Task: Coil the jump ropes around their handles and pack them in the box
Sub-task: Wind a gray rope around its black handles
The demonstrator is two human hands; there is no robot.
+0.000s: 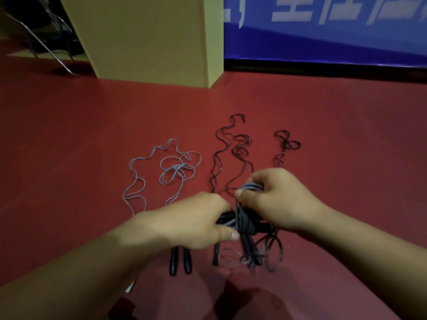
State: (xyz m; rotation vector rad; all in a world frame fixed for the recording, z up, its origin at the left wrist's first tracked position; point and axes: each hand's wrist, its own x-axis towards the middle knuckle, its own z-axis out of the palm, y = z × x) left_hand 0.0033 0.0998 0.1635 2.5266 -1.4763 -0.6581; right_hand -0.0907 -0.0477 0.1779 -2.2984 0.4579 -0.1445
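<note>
**One rope half wound, the rest still loose on the floor**

My left hand (196,221) grips the pair of black handles (231,221) of the rope I am working on, fingers curled round them. My right hand (275,199) pinches a bunch of grey cord (253,187) just above those handles, thumb closed against it. Several turns of cord already sit wrapped round the handles, and loose loops hang below my hands, so I judge this coil to be partway done.

Much is left. A grey rope (161,172) lies sprawled on the floor (69,146) ahead to my left, with what I take for its two black handles (180,262) below my left hand. Black ropes (238,148) trail in tangles ahead to the right, none of them wound. I see nothing packed yet, and I cannot make out any box that is clearly the one to fill.

The floor is dark red and smooth. A yellowish panel (150,38) stands ahead, a blue banner (323,38) with white lettering runs along the wall to the right, and metal chair legs (46,42) show at far left.
</note>
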